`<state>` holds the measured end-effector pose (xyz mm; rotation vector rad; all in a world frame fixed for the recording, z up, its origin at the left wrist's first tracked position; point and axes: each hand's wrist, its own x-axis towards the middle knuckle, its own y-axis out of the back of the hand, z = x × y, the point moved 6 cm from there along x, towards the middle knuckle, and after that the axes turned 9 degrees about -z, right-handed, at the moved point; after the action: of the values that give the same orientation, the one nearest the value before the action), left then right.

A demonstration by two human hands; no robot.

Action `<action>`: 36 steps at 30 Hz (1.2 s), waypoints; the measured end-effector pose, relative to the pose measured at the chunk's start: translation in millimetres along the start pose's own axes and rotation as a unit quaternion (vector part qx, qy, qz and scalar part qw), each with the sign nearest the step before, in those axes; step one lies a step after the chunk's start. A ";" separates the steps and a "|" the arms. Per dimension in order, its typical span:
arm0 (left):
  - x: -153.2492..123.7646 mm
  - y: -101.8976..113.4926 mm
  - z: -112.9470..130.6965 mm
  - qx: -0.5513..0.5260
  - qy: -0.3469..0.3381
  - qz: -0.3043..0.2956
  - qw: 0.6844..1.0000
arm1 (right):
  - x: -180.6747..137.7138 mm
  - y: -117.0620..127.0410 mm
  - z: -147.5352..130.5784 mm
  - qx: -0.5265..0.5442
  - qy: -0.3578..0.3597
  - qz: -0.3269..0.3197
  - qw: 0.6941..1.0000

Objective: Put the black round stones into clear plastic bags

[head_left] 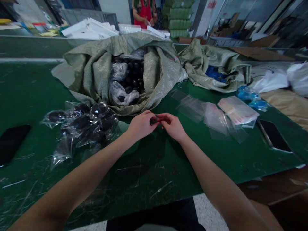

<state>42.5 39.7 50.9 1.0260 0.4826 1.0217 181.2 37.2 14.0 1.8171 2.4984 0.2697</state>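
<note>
1. Closely paired, the left hand [141, 124] and right hand [173, 125] meet over the green bench [134, 173], just on the near side of the open woven sack [96, 70].
2. Between them sits a small dark item [152, 121], mostly hidden; the left fingers curl closed around it, while the right fingers bunch beside it, their grip impossible to tell.
3. Inside the sack, black oval pieces [136, 67] lie heaped among clear plastic.
4. Wrapped black pieces [81, 122] crowd the sack's near left side.
5. Clear flat bags [216, 120] spread to the sack's near right.
6. Beyond the sack stands a person in a red apron [145, 14].
</note>
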 end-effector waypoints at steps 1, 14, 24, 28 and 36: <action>-0.4 0.8 0.0 0.004 0.006 0.003 1.000 | -0.1 -2.0 -0.6 -0.001 0.002 -0.005 1.000; 7.0 1.8 -23.4 -0.175 0.098 -0.023 0.979 | -6.2 -10.2 -8.3 -0.083 0.024 0.020 0.996; 10.2 3.1 -26.3 -0.251 0.148 -0.009 0.956 | -5.2 -4.3 -6.5 -0.126 0.025 0.069 0.989; 11.1 15.5 -32.1 -0.268 0.168 0.007 0.949 | -2.3 5.6 -4.5 -0.152 0.015 0.059 0.987; 9.8 17.9 -43.1 -0.405 0.203 -0.057 0.890 | 0.7 17.0 -2.5 -0.160 0.002 0.058 0.985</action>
<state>6.7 71.0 47.2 0.0302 0.3850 1.1824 196.6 42.7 19.3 1.8281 2.1961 0.6385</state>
